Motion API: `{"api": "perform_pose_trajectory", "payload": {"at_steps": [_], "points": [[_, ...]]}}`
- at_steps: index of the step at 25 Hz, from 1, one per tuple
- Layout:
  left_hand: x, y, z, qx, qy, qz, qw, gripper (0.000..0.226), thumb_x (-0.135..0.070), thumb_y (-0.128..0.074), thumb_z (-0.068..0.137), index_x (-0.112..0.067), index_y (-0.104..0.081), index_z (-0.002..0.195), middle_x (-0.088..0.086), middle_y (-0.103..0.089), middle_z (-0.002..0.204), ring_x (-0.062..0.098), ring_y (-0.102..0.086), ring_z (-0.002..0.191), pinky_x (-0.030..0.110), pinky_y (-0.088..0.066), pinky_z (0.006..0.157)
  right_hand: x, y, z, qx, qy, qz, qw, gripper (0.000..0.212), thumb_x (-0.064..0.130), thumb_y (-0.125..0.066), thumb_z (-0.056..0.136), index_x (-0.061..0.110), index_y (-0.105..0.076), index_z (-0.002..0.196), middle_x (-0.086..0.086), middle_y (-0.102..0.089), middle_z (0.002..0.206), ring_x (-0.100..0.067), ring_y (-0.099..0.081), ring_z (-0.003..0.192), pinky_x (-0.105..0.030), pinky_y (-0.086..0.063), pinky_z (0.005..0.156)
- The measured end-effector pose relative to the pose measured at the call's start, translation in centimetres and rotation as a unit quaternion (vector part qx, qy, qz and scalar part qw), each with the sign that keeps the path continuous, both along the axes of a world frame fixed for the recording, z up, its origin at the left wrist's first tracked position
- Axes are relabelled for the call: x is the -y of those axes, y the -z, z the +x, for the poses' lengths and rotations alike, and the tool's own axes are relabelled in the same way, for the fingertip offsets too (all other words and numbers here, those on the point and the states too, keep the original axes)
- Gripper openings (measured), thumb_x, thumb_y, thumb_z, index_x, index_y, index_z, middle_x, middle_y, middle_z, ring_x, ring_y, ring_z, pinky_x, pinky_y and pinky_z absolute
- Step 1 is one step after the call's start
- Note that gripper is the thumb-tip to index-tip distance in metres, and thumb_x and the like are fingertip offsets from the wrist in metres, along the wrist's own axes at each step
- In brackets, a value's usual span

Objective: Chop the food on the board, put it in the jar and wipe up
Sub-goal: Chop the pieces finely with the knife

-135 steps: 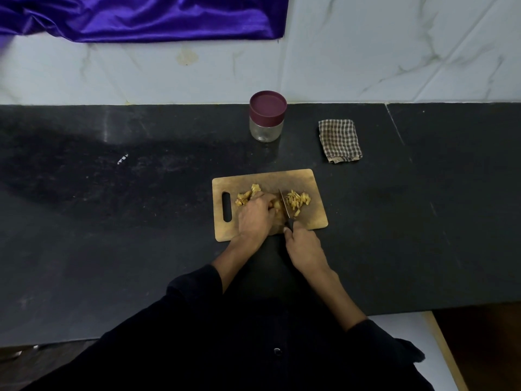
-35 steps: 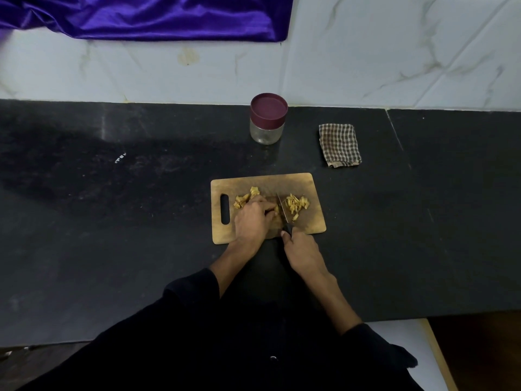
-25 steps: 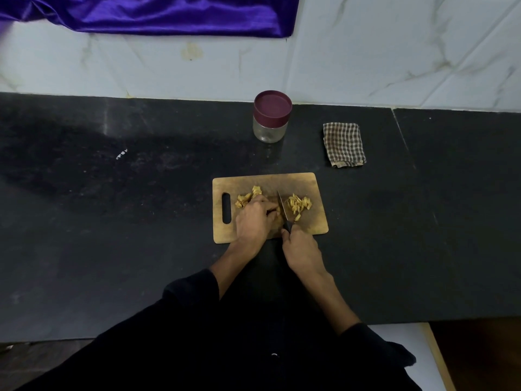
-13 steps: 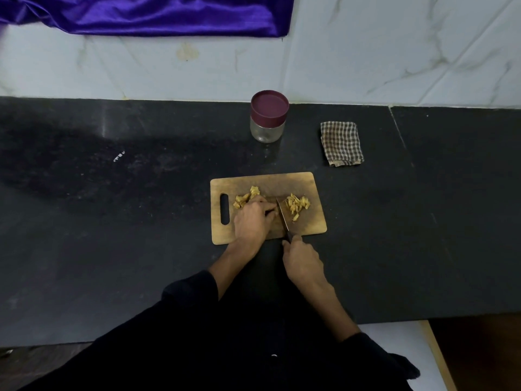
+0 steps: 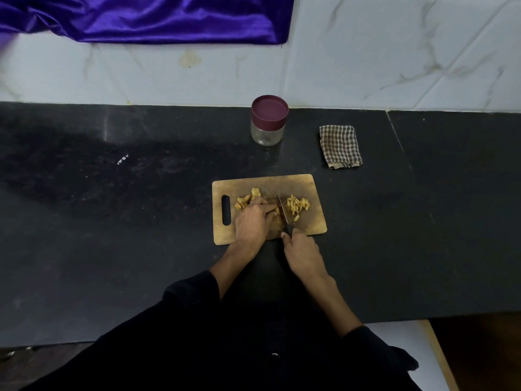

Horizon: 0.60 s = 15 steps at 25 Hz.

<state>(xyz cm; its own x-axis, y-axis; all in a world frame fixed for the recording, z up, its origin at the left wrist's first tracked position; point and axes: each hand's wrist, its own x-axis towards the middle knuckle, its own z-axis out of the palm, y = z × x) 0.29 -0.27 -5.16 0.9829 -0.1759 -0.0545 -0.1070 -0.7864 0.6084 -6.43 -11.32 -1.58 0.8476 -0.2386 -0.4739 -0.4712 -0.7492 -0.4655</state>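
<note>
Wooden cutting board (image 5: 310,183), chopping underway: left hand (image 5: 253,220) pins uncut food (image 5: 244,201), right hand (image 5: 303,253) clasps knife (image 5: 282,211); next cut edges leftward.

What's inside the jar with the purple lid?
The jar looks empty through its clear glass; the lid is on and hides the top part. The chopped food is on the board.
</note>
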Motion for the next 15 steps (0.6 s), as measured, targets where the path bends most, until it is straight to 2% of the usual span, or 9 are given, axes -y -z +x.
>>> {"api": "perform_pose_trajectory", "payload": {"at_steps": [6, 12, 15], "points": [[0.12, 0.25, 0.11, -0.009, -0.006, 0.003, 1.000, 0.025, -0.024, -0.060, 0.092, -0.023, -0.068, 0.116, -0.007, -0.059, 0.111, 0.011, -0.059, 0.097, 0.031, -0.050, 0.081, -0.13, -0.03, 0.51, 0.002, -0.012, -0.013, 1.000, 0.029, 0.034, -0.040, 0.105, 0.009, -0.055, 0.108, -0.011, -0.061, 0.105, -0.024, -0.058, 0.093, -0.036, -0.043, 0.073], [0.21, 0.45, 0.11, -0.008, -0.010, 0.006, 1.000, 0.024, -0.024, -0.060, 0.092, -0.023, -0.068, 0.115, -0.007, -0.059, 0.111, 0.011, -0.059, 0.096, 0.030, -0.051, 0.079, -0.39, 0.13, 1.06, -0.032, -0.013, -0.027, 0.999, 0.029, 0.033, -0.039, 0.105, 0.010, -0.053, 0.114, -0.011, -0.060, 0.110, -0.028, -0.060, 0.101, -0.039, -0.047, 0.077], [0.29, 0.42, 0.12, -0.009, -0.012, 0.005, 1.000, 0.025, -0.024, -0.060, 0.092, -0.024, -0.068, 0.115, -0.008, -0.059, 0.110, 0.011, -0.059, 0.095, 0.033, -0.052, 0.080, -0.48, 0.43, 0.68, -0.043, -0.019, -0.041, 0.998, 0.029, 0.033, -0.038, 0.105, 0.010, -0.052, 0.115, -0.013, -0.061, 0.112, -0.029, -0.060, 0.103, -0.038, -0.044, 0.074]]}}
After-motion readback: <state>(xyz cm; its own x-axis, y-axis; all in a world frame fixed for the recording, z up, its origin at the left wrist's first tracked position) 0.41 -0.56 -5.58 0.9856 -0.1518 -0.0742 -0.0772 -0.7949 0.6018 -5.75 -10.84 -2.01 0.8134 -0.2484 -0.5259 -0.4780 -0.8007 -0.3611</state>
